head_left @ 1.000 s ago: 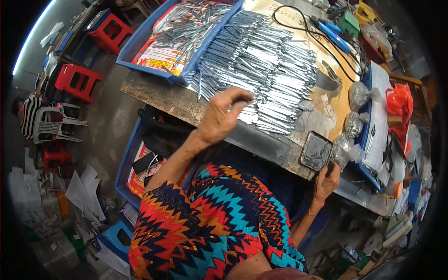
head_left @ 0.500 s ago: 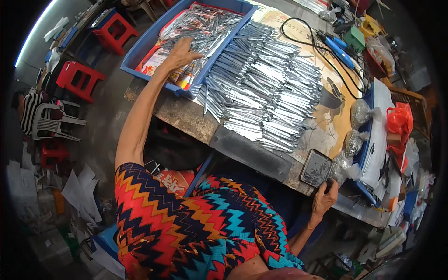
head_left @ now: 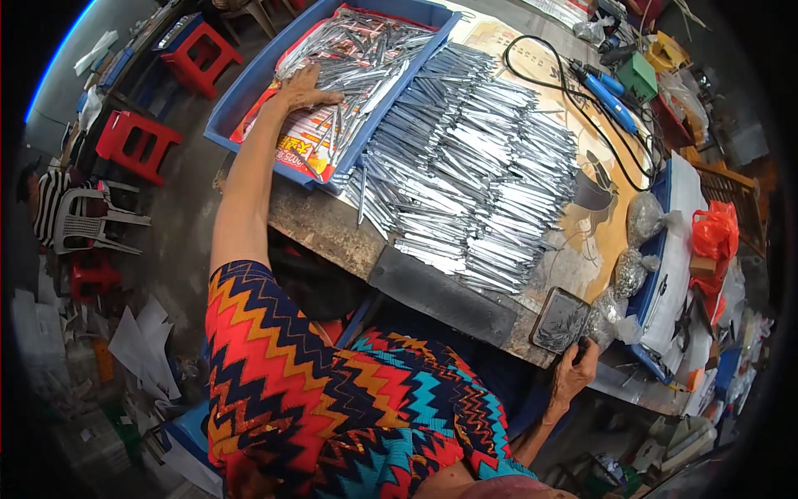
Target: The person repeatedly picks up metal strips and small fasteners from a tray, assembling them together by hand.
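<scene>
My left hand (head_left: 301, 91) reaches into a blue tray (head_left: 392, 103), fingers spread over thin metal strips (head_left: 370, 58) lying on red printed packaging. Beside that tray, a broad layer of similar silvery strips (head_left: 474, 166) lies in rough rows on the table. My right hand (head_left: 573, 371) rests at the table's front edge, just below a small dark tray (head_left: 561, 320) of small metal pieces. Its fingers are curled, and whatever may be in them is hidden.
Bags of small metal parts (head_left: 644, 218) stand along the right, next to a blue bin with white sheets (head_left: 669, 266). A blue pen-shaped tool (head_left: 611, 101) and its black cable lie at the back. Red stools (head_left: 140, 145) and a white chair (head_left: 96, 218) stand left.
My left hand has moved left and slightly down in the blue tray, away from the strips' middle. My right hand has shifted slightly down. The whole view has tilted a little.
</scene>
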`<state>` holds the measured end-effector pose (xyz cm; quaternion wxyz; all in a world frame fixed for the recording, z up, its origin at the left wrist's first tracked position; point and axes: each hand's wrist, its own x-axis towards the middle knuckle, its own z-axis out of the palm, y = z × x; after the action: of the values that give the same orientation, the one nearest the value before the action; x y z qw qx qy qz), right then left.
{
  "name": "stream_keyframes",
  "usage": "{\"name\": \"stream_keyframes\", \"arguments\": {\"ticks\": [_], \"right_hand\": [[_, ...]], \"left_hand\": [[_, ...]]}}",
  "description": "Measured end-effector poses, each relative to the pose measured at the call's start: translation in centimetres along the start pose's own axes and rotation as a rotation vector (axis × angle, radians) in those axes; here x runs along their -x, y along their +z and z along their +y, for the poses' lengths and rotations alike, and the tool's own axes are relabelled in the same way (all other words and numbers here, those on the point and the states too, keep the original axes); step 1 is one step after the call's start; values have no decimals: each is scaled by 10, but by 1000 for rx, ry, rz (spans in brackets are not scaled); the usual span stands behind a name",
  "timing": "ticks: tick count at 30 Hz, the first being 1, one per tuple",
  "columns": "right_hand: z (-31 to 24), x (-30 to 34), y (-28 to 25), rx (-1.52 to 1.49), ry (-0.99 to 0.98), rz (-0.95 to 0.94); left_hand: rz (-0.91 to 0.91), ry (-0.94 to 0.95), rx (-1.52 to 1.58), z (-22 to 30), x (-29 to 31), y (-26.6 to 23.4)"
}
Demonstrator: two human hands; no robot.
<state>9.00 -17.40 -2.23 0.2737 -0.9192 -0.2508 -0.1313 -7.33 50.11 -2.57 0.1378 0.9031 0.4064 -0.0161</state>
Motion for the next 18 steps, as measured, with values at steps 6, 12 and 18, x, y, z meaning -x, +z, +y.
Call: {"name": "stream_keyframes", "arguments": {"ticks": [6, 12, 18], "right_hand": [[-5, -1, -3, 62, -14, -5], [-9, -5, -3, 48, -70, 16], [-4, -3, -1, 43, -67, -2]], "left_hand": [[-6, 22, -9, 36, 21, -9], [-1, -3, -114, 51, 11, 0], [149, 39, -306, 71, 17, 8]]}}
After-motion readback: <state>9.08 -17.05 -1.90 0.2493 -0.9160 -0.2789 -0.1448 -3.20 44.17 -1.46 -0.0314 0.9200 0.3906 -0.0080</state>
